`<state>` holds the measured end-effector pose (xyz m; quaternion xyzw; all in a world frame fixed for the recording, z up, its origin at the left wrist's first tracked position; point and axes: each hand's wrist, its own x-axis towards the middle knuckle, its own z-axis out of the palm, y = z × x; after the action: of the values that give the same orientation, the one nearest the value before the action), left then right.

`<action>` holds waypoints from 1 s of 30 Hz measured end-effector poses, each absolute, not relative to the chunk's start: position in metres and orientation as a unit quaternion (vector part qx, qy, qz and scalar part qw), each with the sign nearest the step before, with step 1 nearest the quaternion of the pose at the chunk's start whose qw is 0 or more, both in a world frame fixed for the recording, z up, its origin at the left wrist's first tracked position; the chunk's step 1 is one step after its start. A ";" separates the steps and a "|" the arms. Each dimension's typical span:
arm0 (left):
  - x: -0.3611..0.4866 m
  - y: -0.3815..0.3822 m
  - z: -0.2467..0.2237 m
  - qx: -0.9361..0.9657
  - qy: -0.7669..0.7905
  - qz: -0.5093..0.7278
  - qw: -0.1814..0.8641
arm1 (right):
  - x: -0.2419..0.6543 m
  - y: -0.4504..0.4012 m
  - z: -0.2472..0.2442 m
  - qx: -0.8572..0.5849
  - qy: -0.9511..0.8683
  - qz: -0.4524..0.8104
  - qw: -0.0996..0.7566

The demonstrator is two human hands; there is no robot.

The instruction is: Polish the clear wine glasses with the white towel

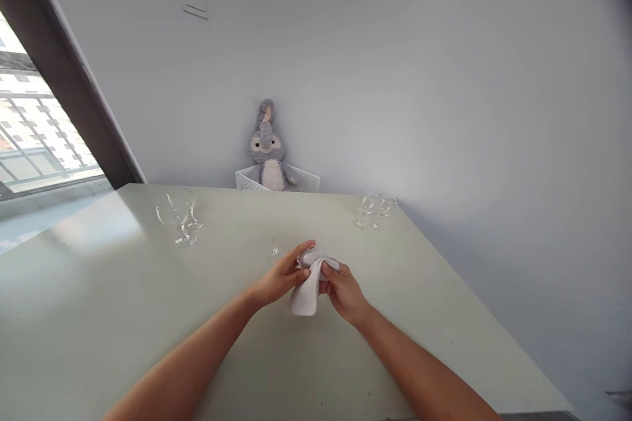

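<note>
In the head view a clear stemmed glass [275,250] lies sideways above the table, its foot pointing left and its bowl largely hidden by fingers and cloth. My left hand [282,276] is closed around the bowl, thumb in front and fingers behind. A white cloth [306,296] is bunched at the bowl's rim and hangs down between my hands. My right hand [345,291] pinches this cloth against the right end of the glass. Some of the right fingers are hidden behind the cloth.
Stemmed glasses [185,237] stand upright at the left back of the pale table [237,362]; two smaller stemmed glasses [366,205] stand at the right back. Beyond the far edge, a grey plush toy [271,171] sits in a white basket [307,181] by the wall.
</note>
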<state>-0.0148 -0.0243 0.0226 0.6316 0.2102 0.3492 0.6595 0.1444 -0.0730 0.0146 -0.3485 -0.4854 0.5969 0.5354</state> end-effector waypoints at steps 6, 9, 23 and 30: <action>-0.015 -0.028 0.026 0.643 0.137 0.342 0.671 | 0.146 -0.072 0.013 -0.310 -0.486 0.605 0.550; -0.014 -0.027 0.023 0.660 0.140 0.380 0.633 | 0.148 -0.072 0.015 -0.311 -0.523 0.580 0.541; -0.021 -0.024 0.028 0.800 0.397 0.361 0.267 | 0.154 -0.067 0.008 -0.465 -0.598 0.412 0.507; -0.032 -0.010 0.028 0.910 0.293 0.274 -0.105 | 0.162 -0.058 0.012 -0.400 -0.482 0.596 0.502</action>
<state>-0.0322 -0.0101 0.0275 0.9102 0.2927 0.2738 -0.1047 0.1622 -0.0584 0.0116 -0.4004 -0.4824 0.5958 0.5020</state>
